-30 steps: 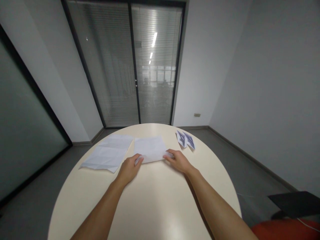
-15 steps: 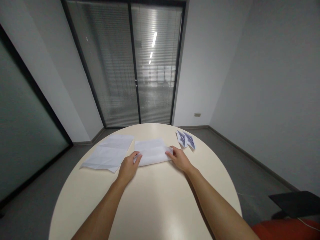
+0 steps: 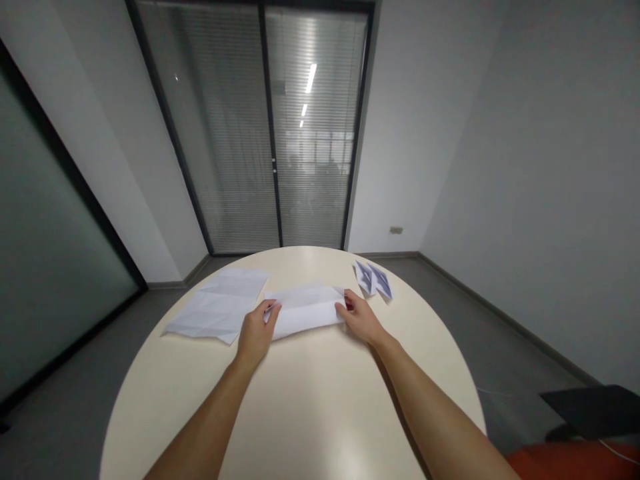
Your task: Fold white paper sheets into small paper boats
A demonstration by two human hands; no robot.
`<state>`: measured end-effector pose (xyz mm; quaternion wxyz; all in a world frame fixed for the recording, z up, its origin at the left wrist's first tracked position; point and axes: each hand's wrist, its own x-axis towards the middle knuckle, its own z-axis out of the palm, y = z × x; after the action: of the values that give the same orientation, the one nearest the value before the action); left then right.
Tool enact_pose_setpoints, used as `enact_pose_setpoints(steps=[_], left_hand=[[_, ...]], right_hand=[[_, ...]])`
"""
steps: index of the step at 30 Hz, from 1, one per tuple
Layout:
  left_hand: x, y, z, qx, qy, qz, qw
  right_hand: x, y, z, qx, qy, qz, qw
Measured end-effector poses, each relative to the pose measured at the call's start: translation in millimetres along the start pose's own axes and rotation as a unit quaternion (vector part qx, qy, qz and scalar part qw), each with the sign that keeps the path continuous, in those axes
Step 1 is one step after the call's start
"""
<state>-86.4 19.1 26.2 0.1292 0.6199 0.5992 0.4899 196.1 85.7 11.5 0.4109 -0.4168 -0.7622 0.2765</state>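
A sheet of white paper [image 3: 306, 310] lies across the middle of the table, with a crease running along its length. My left hand [image 3: 257, 330] pinches its left edge between thumb and fingers. At the opposite edge my right hand [image 3: 361, 319] holds the same sheet, thumb on top and fingers partly hidden behind it. Left of my left hand rests a larger stack or sheet of creased white paper [image 3: 215, 307]. Beyond my right hand stand small folded paper pieces [image 3: 373, 279] with dark purple-blue markings.
The round cream table [image 3: 295, 413] fills the lower middle. A dark flat panel [image 3: 595, 410] and a red chair seat [image 3: 575, 461] are at the lower right. Behind the table is a glass partition with blinds [image 3: 315, 187], beside grey walls.
The far edge of the held sheet has come nearer to me, so the sheet looks shallower and wider. My fingers have shifted slightly at both side edges. The other papers stay put.
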Motion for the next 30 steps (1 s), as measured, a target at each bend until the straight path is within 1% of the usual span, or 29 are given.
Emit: enact_pose_setpoints(steps=[4, 8, 11, 13, 16, 18, 22, 30], left_hand=[[0, 1, -0.3, 0.001, 0.011, -0.009, 1.000], [-3, 1, 0.0, 0.007, 0.020, -0.011, 1.000], [-5, 0, 1.6, 0.016, 0.004, -0.011, 1.000], [-5, -1, 3.2, 0.032, -0.008, -0.025, 0.999], [-5, 0, 5.3, 0.081, -0.008, -0.052, 0.995], [-4, 1, 6.1, 0.113, -0.002, -0.060, 0.992], [-3, 0, 7.4, 0.161, -0.004, -0.088, 0.983], [-5, -7, 11.5, 0.188, -0.042, -0.105, 0.976]], right_hand=[[0, -5, 0, 0.000, 0.016, -0.007, 1.000], [1, -3, 2, -0.006, 0.032, -0.003, 0.999], [2, 0, 3, -0.001, 0.043, -0.001, 0.999], [2, 2, 4, -0.003, 0.050, -0.001, 0.999], [3, 4, 5, -0.012, 0.060, 0.007, 0.998], [2, 3, 5, -0.018, 0.056, 0.018, 0.998], [1, -1, 6, -0.030, 0.027, 0.035, 0.999], [0, -1, 3, -0.087, 0.017, 0.060, 0.994]])
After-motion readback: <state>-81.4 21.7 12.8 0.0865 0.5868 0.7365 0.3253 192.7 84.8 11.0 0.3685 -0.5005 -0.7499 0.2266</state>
